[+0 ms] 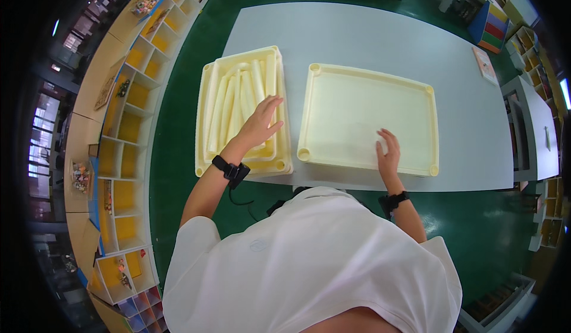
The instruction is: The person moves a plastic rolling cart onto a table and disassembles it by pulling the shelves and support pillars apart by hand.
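Note:
My left hand [260,124] is over the right side of the cream tray stack [282,119], its fingers apart and nothing in them. The upper, smaller tray contains several long, pale yellow tube-like pieces [229,107], lying side by side, with one curved over at the far end. My hand and wrist hide part of the near right portion. Farther right, my right hand [388,152] is over the near edge of a wide cream tray [363,113] with rounded corner posts, fingers spread, holding nothing. Whether either hand touches a tray I cannot tell.
Both trays are on a light grey table [339,29], with a flat printed booklet or box [485,65] near its far right corner. Low cubby shelves [131,116] run along the left. A dark cable [241,204] hangs from my left wristband [231,169].

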Tool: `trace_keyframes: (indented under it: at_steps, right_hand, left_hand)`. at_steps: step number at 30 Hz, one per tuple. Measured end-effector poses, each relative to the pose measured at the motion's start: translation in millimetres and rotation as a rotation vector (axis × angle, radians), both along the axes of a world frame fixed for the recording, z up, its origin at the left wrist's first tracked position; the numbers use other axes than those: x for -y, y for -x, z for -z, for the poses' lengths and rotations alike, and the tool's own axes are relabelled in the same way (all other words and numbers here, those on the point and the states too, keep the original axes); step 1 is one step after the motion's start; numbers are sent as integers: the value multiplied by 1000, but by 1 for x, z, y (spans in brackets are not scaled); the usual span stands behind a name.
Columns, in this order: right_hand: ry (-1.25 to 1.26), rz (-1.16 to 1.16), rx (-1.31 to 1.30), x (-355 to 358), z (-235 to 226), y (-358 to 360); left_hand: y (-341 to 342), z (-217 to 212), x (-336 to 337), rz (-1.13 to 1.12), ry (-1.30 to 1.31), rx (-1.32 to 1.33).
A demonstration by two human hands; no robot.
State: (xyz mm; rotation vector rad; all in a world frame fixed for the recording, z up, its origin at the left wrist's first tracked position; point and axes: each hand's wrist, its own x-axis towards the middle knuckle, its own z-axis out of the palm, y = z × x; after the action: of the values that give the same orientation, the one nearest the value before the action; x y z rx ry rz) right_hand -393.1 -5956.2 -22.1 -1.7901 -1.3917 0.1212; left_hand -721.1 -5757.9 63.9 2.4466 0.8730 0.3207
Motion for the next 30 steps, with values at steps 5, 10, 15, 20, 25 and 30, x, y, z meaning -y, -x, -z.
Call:
trace_keyframes:
  at_steps: [5, 10, 15, 20, 25, 30]
  right_hand:
    - [97, 682, 215, 43, -14, -70]
    - [366, 642, -282, 75, 49, -190]
    - [366, 255, -288, 39, 25, -185]
    - [444, 539, -429, 14, 16, -180]
    - [-47, 554, -371, 32, 2, -180]
    - [-261, 415, -394, 38, 1, -190]
  left_hand:
    - [-43, 20, 38, -178, 307, -278]
    - [-84, 87, -7, -443, 843, -83]
    - [-107, 129, -63, -605, 1260, 148]
    - [-114, 123, -55, -740, 576, 118]
    - [-130, 49, -10, -559, 407, 518]
    - [-111, 21, 5, -550, 727, 614]
